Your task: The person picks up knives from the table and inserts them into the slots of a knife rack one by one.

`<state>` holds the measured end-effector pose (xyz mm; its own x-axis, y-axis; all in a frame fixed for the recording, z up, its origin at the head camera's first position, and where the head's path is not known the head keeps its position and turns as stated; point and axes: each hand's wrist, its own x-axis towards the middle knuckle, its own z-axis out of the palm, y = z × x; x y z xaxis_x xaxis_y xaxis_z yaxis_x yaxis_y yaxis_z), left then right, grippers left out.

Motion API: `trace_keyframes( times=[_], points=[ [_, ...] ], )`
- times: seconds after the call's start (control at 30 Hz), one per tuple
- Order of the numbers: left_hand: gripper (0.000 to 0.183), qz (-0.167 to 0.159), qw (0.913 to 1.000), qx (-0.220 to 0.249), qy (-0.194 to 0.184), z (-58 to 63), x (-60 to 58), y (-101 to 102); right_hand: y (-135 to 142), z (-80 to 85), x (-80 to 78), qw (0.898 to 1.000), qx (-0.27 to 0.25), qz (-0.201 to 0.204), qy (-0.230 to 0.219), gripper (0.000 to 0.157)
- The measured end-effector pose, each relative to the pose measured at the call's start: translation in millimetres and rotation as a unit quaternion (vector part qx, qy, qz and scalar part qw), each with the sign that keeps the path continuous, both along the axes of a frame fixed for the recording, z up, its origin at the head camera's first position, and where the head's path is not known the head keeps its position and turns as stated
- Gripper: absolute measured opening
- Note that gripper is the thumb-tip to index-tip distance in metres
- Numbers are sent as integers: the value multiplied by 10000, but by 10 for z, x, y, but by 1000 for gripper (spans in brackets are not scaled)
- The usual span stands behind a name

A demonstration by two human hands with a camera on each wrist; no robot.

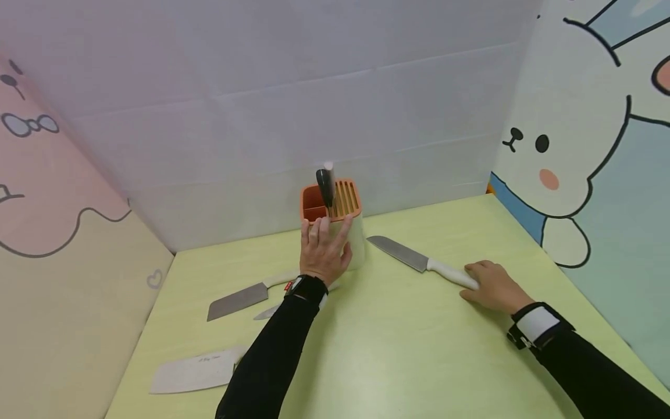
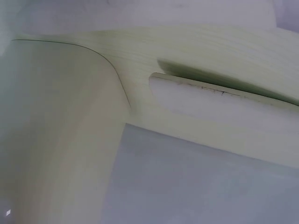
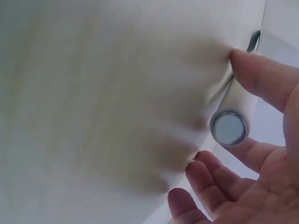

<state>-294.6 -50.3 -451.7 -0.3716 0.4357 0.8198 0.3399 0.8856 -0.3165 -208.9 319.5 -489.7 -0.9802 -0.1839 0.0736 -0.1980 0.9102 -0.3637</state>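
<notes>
A pale knife block [image 1: 356, 241] with an orange slotted top stands at the back of the table. My left hand [image 1: 321, 253] rests against its front, fingers straight and fingertips at the top rim. A black handle [image 1: 324, 185] and a whitish handle stick up from the block. At the right, a knife [image 1: 400, 253] with a grey blade and white handle lies on the table. My right hand [image 1: 492, 285] is around the end of that knife's handle [image 3: 229, 127], thumb on one side, loosely bent fingers on the other; fingertips reach the tabletop. A firm grip does not show.
Left of the block lie a grey-bladed knife [image 1: 238, 301], a smaller knife [image 1: 267, 312] partly under my left forearm, and a broad cleaver [image 1: 193, 372]. The left wrist view shows a white handle [image 2: 219, 100] on the table. Printed wall sheets bound the yellow-green table [image 1: 387, 355].
</notes>
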Motion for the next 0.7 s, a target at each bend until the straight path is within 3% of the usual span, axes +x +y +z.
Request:
trace_keyframes(
  times=[0.4,0.7],
  points=[
    [64,-55,9999,54,114,-8,-22,-7,-30,-18,9,9990,-17,-253,368,38],
    [66,-77,9999,71,30,-14,-28,-7,-46,12,10,9985,-241,-477,109,33]
  ],
)
